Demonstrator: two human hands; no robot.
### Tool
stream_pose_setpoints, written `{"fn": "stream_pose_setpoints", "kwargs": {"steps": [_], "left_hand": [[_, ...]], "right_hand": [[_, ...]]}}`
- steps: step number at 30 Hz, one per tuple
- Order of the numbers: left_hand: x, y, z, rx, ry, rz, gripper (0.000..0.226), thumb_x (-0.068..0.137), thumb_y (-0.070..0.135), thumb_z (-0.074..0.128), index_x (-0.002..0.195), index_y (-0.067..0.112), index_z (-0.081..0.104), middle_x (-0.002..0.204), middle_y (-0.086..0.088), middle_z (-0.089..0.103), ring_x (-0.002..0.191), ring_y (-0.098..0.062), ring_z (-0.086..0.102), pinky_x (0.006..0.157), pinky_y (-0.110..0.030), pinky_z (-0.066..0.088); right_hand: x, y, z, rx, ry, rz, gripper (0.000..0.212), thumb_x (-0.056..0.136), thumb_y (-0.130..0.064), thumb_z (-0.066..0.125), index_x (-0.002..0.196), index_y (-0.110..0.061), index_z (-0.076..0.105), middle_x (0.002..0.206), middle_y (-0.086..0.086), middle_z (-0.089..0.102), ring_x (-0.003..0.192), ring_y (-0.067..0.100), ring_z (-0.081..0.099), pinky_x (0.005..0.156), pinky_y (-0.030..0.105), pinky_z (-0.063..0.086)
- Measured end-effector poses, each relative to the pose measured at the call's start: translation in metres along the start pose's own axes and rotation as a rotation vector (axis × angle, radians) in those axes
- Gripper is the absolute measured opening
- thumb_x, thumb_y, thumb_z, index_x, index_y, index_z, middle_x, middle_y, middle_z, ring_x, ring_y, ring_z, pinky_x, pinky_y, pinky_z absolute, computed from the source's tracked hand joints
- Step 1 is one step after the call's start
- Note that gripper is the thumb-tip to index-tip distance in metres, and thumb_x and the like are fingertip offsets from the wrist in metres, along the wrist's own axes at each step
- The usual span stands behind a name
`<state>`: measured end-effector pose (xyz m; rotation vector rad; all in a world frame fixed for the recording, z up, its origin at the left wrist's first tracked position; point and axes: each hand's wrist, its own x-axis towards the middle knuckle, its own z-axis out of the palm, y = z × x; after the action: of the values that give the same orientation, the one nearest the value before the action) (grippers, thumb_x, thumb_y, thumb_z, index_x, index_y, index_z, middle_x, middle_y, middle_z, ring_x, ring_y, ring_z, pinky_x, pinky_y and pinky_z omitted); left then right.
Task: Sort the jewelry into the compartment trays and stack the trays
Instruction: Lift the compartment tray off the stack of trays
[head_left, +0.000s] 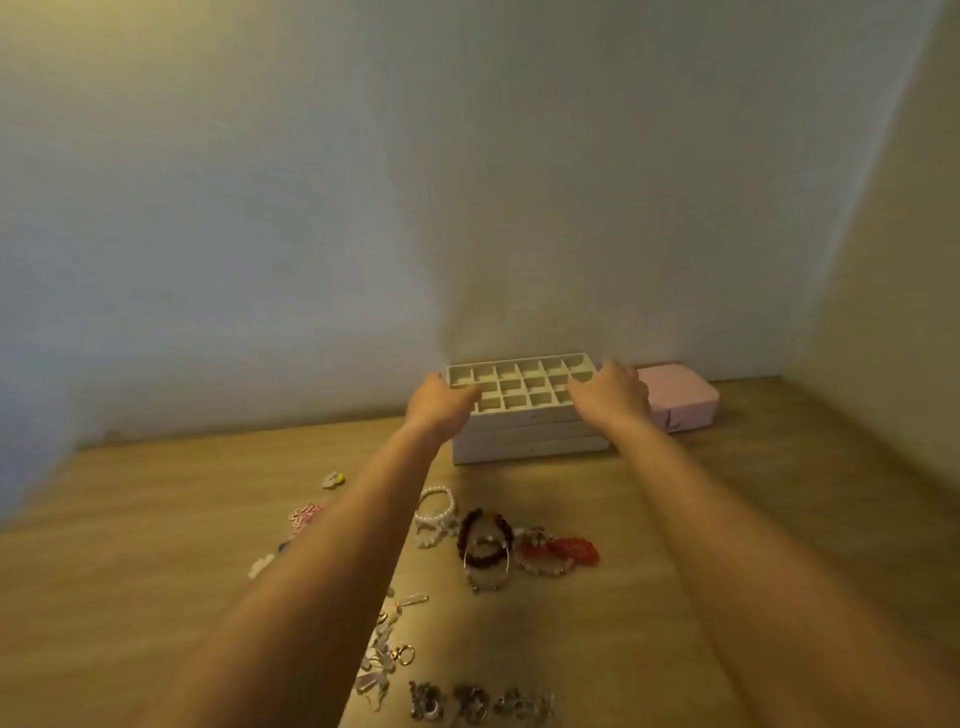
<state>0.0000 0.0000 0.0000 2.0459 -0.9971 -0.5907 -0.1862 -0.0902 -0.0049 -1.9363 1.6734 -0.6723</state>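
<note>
**Compartment trays: stack position and hand state**

Compartment trays (530, 449) stood as one white stack at the far edge of the tabletop (753, 519), against the wall (467, 182). The top tray (524, 417) sat uppermost, with its grid of small square compartments open to view. No jewelry could be made out in any of the compartments that showed.

1. Left hand (441, 402): placed at the left end of the top tray. The fingers were curled over the outer wall and the thumb lay across the nearest compartments, so the hand gripped that end.
2. Right hand (613, 392): placed at the right end of the same tray. The fingers were curled over the end wall and the thumb pointed inward over the grid, gripping it likewise.
3. Both forearms were stretched forward from the near edge, one to each side of the stack.

A pink box (680, 397) lay just beside the stack on its right, also against the wall.

Unsorted jewelry lay loose on the tabletop, well apart from the trays and nearer the person:

- a pearl bracelet (436, 506), between the forearms;
- dark beaded bracelets (485, 540), touching it on the right;
- a red piece (571, 551), beside those;
- a pink piece (304, 514), left of the left forearm;
- a gold ring (407, 653), among pale pieces;
- a row of silver pieces (472, 704), at the near edge, too blurred to identify.
</note>
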Motion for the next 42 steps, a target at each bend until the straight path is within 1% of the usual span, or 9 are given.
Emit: {"fn": "stream_pose_setpoints", "kwargs": {"steps": [3,10,18,24,27,30,34,38,42], "left_hand": [[0.021,-0.010,0.018,0.006,0.002,-0.060,0.044,0.097,0.031,0.055,0.128,-0.001,0.054,0.128,-0.021,0.061,0.115,-0.038,0.058,0.096,-0.041,0.048],[0.056,-0.030,0.036,0.116,0.132,-0.109,0.034,0.095,0.019,0.048,0.120,0.003,0.065,0.128,-0.022,0.059,0.115,-0.041,0.057,0.098,-0.044,0.048],[0.021,-0.021,0.008,-0.026,0.243,-0.006,0.023,0.095,0.008,0.048,0.108,0.009,0.066,0.112,-0.012,0.064,0.088,-0.029,0.062,0.072,-0.040,0.051],[-0.044,-0.020,-0.030,-0.085,0.249,-0.023,0.022,0.095,0.007,0.050,0.112,0.010,0.064,0.101,-0.006,0.064,0.089,-0.024,0.057,0.071,-0.033,0.042],[-0.081,-0.025,-0.056,-0.085,0.230,-0.036,0.023,0.092,0.007,0.050,0.112,0.012,0.062,0.105,-0.007,0.063,0.093,-0.025,0.057,0.074,-0.035,0.044],[-0.122,-0.034,-0.083,-0.050,0.227,-0.040,0.020,0.085,0.003,0.051,0.099,0.010,0.063,0.095,-0.009,0.064,0.087,-0.028,0.060,0.075,-0.040,0.055],[-0.179,-0.046,-0.110,0.038,0.200,-0.027,0.014,0.082,0.003,0.050,0.070,0.006,0.056,0.071,-0.011,0.054,0.069,-0.027,0.052,0.063,-0.038,0.045],[-0.232,-0.071,-0.130,0.054,0.169,-0.062,0.029,0.095,0.027,0.045,0.075,0.009,0.056,0.077,-0.014,0.060,0.071,-0.030,0.057,0.081,-0.045,0.056],[-0.269,-0.111,-0.137,0.069,0.098,-0.118,0.030,0.090,0.033,0.045,0.082,0.009,0.062,0.084,-0.021,0.071,0.068,-0.032,0.068,0.075,-0.048,0.060]], "right_hand": [[0.014,0.009,0.012,-0.014,0.013,0.049,0.058,0.098,-0.042,0.055,0.141,-0.005,0.047,0.144,0.022,0.050,0.130,0.042,0.047,0.102,0.045,0.043],[0.023,0.027,0.029,0.014,0.136,0.006,0.043,0.095,-0.036,0.055,0.130,-0.011,0.058,0.128,0.013,0.065,0.119,0.037,0.054,0.089,0.042,0.047],[0.001,0.014,0.011,0.292,0.153,-0.013,0.052,0.093,-0.028,0.063,0.141,-0.014,0.049,0.134,0.007,0.060,0.117,0.028,0.058,0.087,0.035,0.046],[-0.051,-0.001,-0.025,0.544,0.087,0.148,0.017,0.099,-0.023,0.055,0.095,-0.010,0.064,0.113,0.016,0.067,0.092,0.030,0.055,0.080,0.037,0.043],[-0.082,-0.002,-0.039,0.528,-0.022,0.166,0.029,0.099,-0.026,0.052,0.115,-0.003,0.062,0.105,0.011,0.062,0.087,0.024,0.050,0.079,0.036,0.039],[-0.122,-0.009,-0.048,0.520,-0.114,0.183,0.052,0.095,-0.032,0.053,0.140,-0.006,0.052,0.128,0.011,0.059,0.102,0.027,0.051,0.081,0.037,0.041],[-0.177,-0.017,-0.052,0.446,-0.210,0.142,0.045,0.091,-0.038,0.050,0.122,-0.007,0.060,0.115,0.012,0.064,0.103,0.033,0.060,0.080,0.041,0.047],[-0.217,-0.011,-0.044,0.387,-0.273,0.104,0.061,0.087,-0.060,0.041,0.115,-0.010,0.063,0.105,0.012,0.067,0.095,0.033,0.063,0.076,0.038,0.048],[-0.270,-0.005,-0.046,0.117,-0.303,0.004,0.057,0.104,-0.053,0.029,0.107,-0.007,0.063,0.093,0.013,0.069,0.080,0.029,0.065,0.071,0.036,0.046]]}}
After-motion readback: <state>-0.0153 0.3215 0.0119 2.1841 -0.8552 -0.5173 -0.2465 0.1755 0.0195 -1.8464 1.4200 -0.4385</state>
